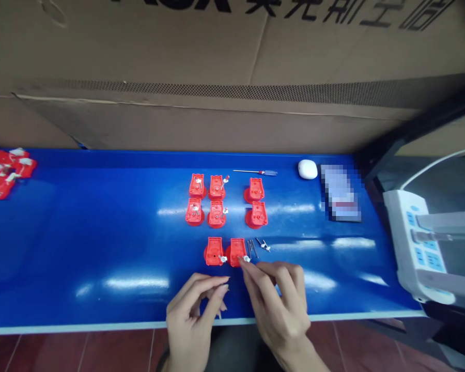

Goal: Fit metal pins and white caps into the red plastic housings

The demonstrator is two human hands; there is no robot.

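My right hand point(281, 297) reaches to the near right red plastic housing point(237, 249), its thumb and forefinger pinched together at the lower edge. A small white part point(247, 258) lies against that housing, right by the fingertips. Whatever the pinch holds is hidden. To its left sits another red plastic housing point(214, 250) with a white part point(222, 259) at its lower right corner. My left hand point(196, 307) is just in front of these, thumb and fingers pinched together; anything between them is too small to make out. Thin metal pins point(252, 249) lie right of the housings.
Farther back stand several red housings point(217, 211), some with small white parts, and two more point(257, 214) to their right. Behind them lie a screwdriver point(261, 172) and a white rounded case point(307, 169). A power strip point(418, 243) is at right; red-white pieces point(3, 170) lie far left.
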